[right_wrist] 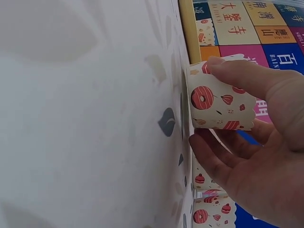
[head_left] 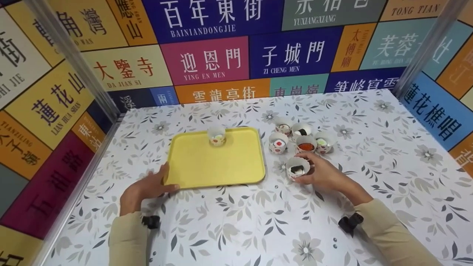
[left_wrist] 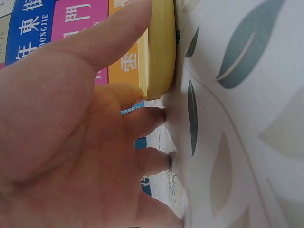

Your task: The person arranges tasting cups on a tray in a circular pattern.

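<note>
My right hand (head_left: 325,175) grips a patterned paper cup (right_wrist: 218,97) in front of the cup group, thumb and fingers on opposite sides. Inside it lies a black-and-white piece (head_left: 297,170), its kind unclear. My left hand (head_left: 149,184) touches the near left corner of a yellow tray (head_left: 218,162). In the left wrist view its thumb (left_wrist: 118,33) lies straight along the rim, and the other fingertips reach the tablecloth. Another paper cup (head_left: 217,136) with pale green and white contents stands at the tray's far edge.
Several similar cups stand right of the tray, including one with orange filling (head_left: 306,146), one with a red-dotted white top (head_left: 278,143) and one with green-and-white contents (head_left: 323,142). A floral tablecloth (head_left: 229,229) covers the table. Sign-printed panels (head_left: 207,61) enclose the back and sides.
</note>
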Demonstrator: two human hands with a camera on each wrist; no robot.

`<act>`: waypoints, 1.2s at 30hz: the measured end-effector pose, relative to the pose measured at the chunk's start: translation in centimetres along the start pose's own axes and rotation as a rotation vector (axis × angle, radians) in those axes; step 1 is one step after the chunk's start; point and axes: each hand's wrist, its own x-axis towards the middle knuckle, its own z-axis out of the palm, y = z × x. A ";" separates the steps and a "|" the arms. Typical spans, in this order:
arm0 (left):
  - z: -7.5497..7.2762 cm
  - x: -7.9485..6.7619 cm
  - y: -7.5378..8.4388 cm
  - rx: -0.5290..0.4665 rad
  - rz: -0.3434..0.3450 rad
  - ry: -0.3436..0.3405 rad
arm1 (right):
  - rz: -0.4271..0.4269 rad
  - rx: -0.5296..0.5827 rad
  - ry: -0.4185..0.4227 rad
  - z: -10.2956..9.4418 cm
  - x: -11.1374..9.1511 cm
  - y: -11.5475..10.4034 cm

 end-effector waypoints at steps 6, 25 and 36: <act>-0.1 -0.2 0.0 0.002 -0.002 0.002 | -0.001 0.002 0.003 -0.1 0.5 -0.6; 0.0 -0.3 0.1 -0.010 -0.025 0.003 | 0.020 -0.006 0.053 0.3 2.1 -3.9; 0.0 -0.2 0.1 0.028 -0.007 0.004 | 0.020 -0.012 0.025 0.9 3.4 -5.6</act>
